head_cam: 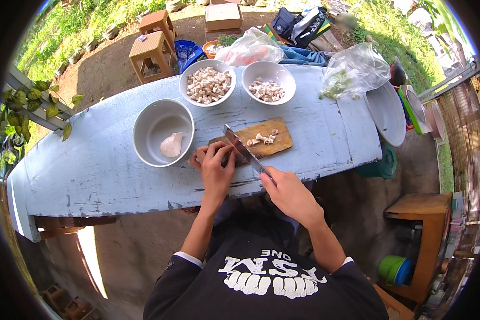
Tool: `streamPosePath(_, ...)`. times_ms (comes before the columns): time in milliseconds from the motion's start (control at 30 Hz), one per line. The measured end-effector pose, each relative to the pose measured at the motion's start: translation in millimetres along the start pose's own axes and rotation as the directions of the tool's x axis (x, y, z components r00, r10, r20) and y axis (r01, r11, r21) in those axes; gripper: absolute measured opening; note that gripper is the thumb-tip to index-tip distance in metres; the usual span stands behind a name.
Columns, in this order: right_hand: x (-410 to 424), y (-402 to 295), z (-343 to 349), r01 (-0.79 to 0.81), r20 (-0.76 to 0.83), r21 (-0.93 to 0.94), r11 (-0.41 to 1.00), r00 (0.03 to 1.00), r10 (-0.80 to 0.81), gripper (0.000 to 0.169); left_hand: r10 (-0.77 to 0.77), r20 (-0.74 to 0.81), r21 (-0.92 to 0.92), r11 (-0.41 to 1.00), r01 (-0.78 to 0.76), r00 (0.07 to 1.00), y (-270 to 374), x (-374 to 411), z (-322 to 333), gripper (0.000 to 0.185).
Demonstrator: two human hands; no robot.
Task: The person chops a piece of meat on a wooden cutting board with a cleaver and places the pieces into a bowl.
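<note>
My right hand (290,194) grips a knife (245,150) whose blade lies slantwise over a wooden cutting board (278,130). At the board's left end, my left hand (216,166) rests with curled fingers beside the blade; whether it holds a piece is hidden. Small pale chopped pieces, possibly meat, (264,139) lie on the board, right of the knife. A metal pot (144,136) at the left contains one larger pale piece (171,145). Behind the board stand two white bowls, the left bowl (183,90) fuller of diced pieces than the right bowl (292,86).
The worn light-blue table (104,168) has a plastic bag with green leaves (356,70) at its back right. A large grey basin (386,114) stands by the right edge. Another plastic bag (250,46) is behind the bowls. Brown stools (150,48) stand beyond the table.
</note>
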State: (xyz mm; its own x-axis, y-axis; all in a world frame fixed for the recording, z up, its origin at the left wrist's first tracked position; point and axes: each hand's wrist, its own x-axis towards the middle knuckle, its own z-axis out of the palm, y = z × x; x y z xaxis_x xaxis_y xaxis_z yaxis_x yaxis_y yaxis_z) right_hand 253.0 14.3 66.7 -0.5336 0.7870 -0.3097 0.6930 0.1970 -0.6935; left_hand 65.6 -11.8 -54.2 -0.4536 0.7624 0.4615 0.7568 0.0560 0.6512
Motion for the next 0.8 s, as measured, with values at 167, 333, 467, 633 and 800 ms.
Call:
streamPosePath(167, 3, 2, 6, -0.014, 0.005, -0.093, 0.996, 1.0, 0.015, 0.033, -0.009, 0.006, -0.007, 1.0, 0.009, 1.0, -2, -3, 2, 0.015)
streamPosePath(333, 13, 6, 28, -0.005, -0.059, -0.218, 0.976, 0.998, -0.008, 0.032, 0.002, -0.002, 0.002, 1.0, -0.002, 1.0, -3, -4, 5, 0.017)
streamPosePath(467, 15, 6, 33, -0.015, -0.118, -0.214, 0.977, 0.993, -0.011, 0.031, 0.021, -0.014, 0.009, 1.0, -0.021, 1.0, -3, -5, 4, 0.019)
streamPosePath(633, 13, 20, 27, -0.004, -0.134, -0.112, 0.994, 0.991, -0.011, 0.034, 0.033, -0.032, 0.011, 0.999, -0.033, 0.999, 0, -2, 1, 0.02)
streamPosePath(800, 3, 35, 7, -0.003, -0.152, 0.066, 0.998, 0.988, 0.013, 0.038, -0.015, -0.008, -0.088, 0.996, 0.014, 1.0, 2, 2, 5, 0.024)
